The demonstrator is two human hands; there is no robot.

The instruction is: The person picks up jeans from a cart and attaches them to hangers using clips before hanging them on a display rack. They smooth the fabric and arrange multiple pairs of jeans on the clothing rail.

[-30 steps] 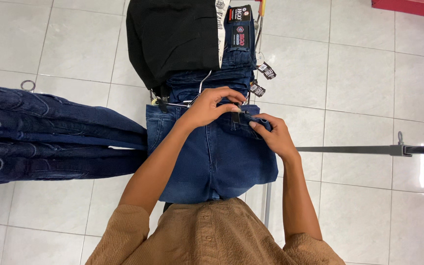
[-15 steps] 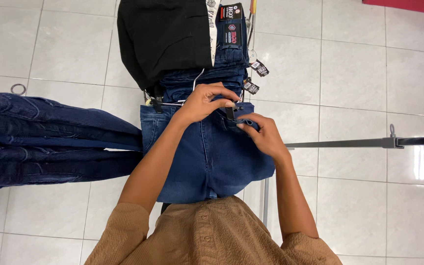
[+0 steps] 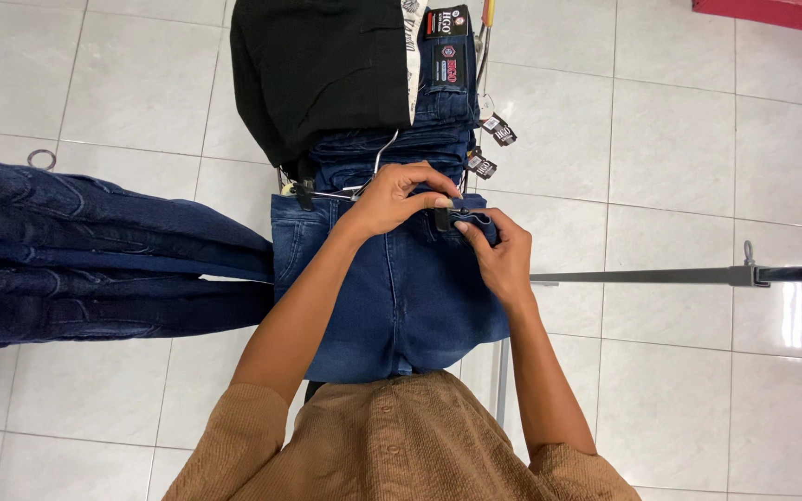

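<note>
Left hand: our left hand point(image 3: 399, 197) was curled over the top edge of the blue jeans point(image 3: 392, 278), pinching the waistband near the black clip point(image 3: 442, 219).
Right hand: our right hand point(image 3: 497, 252) was closed on the same waistband, fingertips right at that clip.
Jeans: they hung in front of us on a wire hanger point(image 3: 378, 162), first in a row with a black garment point(image 3: 322, 70) behind.
What could go wrong: we thought the clip could snap off the thick cloth if our pinch slipped; then that side of the jeans would sag or drop to the floor.
More risk: a hard pull might have tipped the hanger off its rail.
Floor: shiny white tiles point(image 3: 661, 139).
Room: a shop, with more dark jeans point(image 3: 95, 241) at our left and a metal rail point(image 3: 642, 276) at our right.
</note>
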